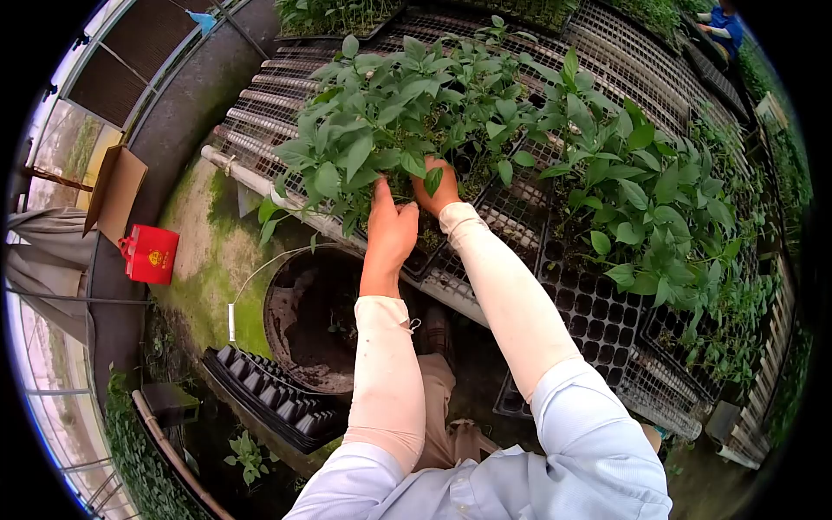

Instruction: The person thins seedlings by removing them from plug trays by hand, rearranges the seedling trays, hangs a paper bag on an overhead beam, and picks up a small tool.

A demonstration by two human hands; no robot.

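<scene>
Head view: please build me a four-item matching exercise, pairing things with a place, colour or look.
Column one:
1. Bucket
2. Small box
3. Stacked trays
4. Left hand

Column two:
A. Red
B. At the lower edge of the leafy seedlings
C. Round, with a white handle grip
D. Black, ridged

Pairs: 1-C, 2-A, 3-D, 4-B

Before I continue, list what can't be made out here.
Head view: whether the left hand and right hand grip anything, behind leaves.
Head view: right rim of the bucket, behind the left sleeve.
Head view: red box's lettering, too small.
Head view: far person, cut off at top.
</scene>
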